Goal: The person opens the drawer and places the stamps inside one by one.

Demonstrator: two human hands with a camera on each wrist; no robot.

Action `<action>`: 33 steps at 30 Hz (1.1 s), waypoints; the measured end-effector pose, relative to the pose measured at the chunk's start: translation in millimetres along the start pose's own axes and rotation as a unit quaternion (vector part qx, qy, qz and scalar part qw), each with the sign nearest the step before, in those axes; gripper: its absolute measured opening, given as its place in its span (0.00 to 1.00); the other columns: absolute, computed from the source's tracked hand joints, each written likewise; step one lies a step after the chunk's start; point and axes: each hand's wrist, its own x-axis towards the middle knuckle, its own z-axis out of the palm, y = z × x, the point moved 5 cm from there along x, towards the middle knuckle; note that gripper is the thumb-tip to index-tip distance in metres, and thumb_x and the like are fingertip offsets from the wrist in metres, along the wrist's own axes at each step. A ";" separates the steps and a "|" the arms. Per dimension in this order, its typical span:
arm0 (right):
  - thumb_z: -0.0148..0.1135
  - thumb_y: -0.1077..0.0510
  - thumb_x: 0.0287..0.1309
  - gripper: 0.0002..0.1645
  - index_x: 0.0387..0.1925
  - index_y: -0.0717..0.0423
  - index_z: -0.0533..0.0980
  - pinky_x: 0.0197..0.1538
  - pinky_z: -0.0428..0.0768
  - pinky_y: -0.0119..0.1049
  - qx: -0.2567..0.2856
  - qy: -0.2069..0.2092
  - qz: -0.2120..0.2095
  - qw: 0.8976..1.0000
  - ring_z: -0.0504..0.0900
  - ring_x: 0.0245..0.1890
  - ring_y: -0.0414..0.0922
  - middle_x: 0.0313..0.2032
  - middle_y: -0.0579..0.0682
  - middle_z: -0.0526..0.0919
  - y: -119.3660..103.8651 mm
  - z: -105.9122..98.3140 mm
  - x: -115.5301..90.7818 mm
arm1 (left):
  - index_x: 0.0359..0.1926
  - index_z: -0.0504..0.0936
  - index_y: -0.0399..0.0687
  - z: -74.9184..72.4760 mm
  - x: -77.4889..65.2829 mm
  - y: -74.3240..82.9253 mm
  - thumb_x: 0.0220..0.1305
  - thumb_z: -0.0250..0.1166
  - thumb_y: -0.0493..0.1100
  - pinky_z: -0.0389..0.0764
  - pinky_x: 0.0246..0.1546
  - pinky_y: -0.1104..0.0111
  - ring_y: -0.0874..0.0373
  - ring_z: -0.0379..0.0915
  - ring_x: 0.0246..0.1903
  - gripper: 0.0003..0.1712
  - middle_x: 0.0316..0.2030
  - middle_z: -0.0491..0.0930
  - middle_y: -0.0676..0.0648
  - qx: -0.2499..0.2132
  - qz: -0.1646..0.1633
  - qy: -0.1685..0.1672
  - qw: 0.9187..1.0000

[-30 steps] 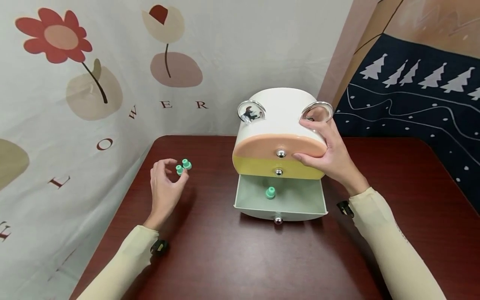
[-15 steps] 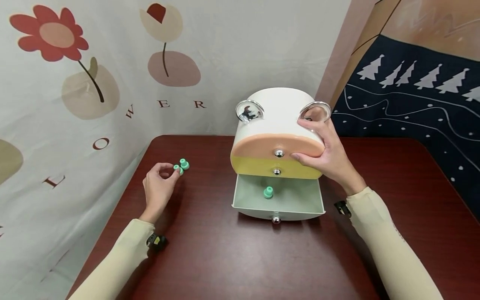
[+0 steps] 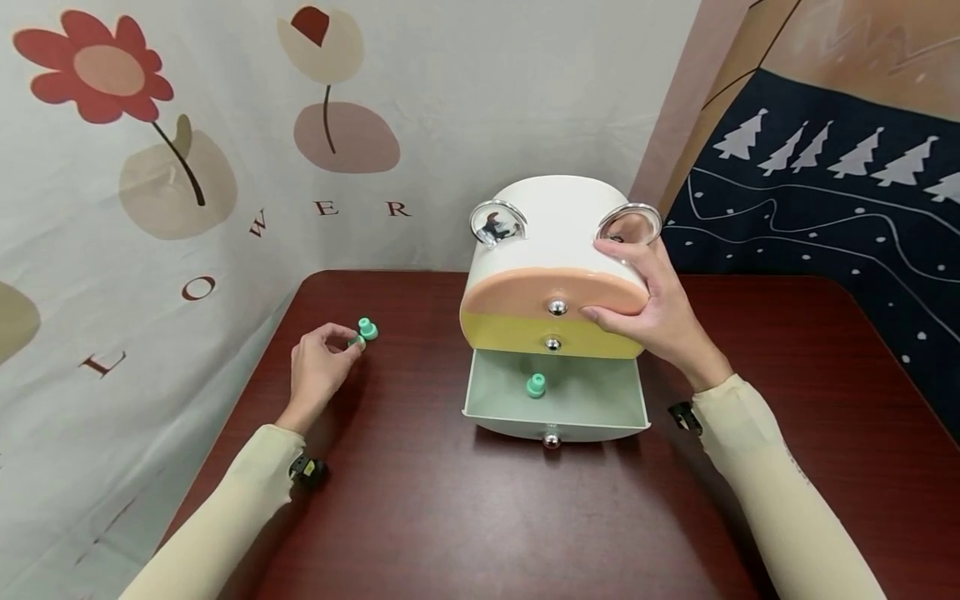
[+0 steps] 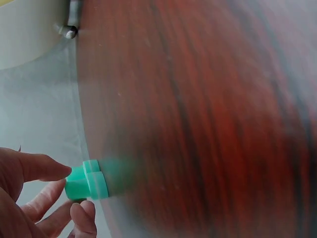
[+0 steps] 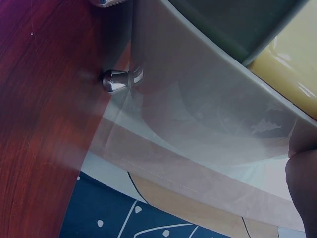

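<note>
My left hand (image 3: 318, 371) pinches a small green stepped plastic piece (image 3: 360, 342) between thumb and fingers, at the table's left. Right behind it stands a matching second green piece (image 3: 368, 329); the left wrist view shows both, overlapping, with the nearer green piece (image 4: 85, 188) at my fingertips. A rounded tabletop drawer cabinet (image 3: 562, 217) has a white top, with orange and yellow drawers pushed in. Its bottom pale green drawer (image 3: 600, 396) is pulled out, and a third green piece (image 3: 536, 386) stands inside. My right hand (image 3: 667, 312) grips the cabinet's upper right front edge.
Two round mirror-like eyes (image 3: 498, 223) stick up from the cabinet top. Silver knobs (image 3: 552, 441) project from the drawer fronts. The reddish-brown table (image 3: 420, 517) ends at a printed cloth (image 3: 450, 100) behind and to the left.
My left thumb and fingers have come together on the nearer green piece, after hovering around it with a gap. My right hand stays on the cabinet; the view has turned slightly.
</note>
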 end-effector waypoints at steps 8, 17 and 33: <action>0.88 0.70 0.41 0.51 0.71 0.55 0.79 0.56 0.72 0.36 -0.005 -0.001 0.000 1.000 0.69 0.62 0.45 0.67 0.58 0.72 -1.2 -1.3 -2.2 | 0.42 0.88 0.38 1.7 1.3 1.6 0.68 0.73 0.36 0.75 0.39 0.56 0.43 0.86 0.35 0.05 0.37 0.90 0.38 0.000 0.017 0.008 1.000; 0.87 0.70 0.42 0.51 0.71 0.54 0.78 0.55 0.73 0.37 0.000 -0.003 0.008 1.000 0.69 0.62 0.45 0.67 0.58 0.71 -0.6 0.9 -3.8 | 0.40 0.91 0.40 -2.9 -1.4 0.5 0.65 0.77 0.38 0.73 0.40 0.60 0.49 0.83 0.33 0.06 0.33 0.91 0.42 -0.014 0.016 0.017 1.000; 0.87 0.70 0.43 0.51 0.71 0.53 0.78 0.54 0.73 0.37 -0.003 -0.007 0.002 1.000 0.70 0.60 0.45 0.67 0.58 0.71 -0.9 0.2 -0.8 | 0.39 0.93 0.44 -12.8 -29.8 45.6 0.64 0.80 0.38 0.73 0.30 0.74 0.61 0.78 0.27 0.04 0.29 0.89 0.49 -0.079 0.092 0.025 0.992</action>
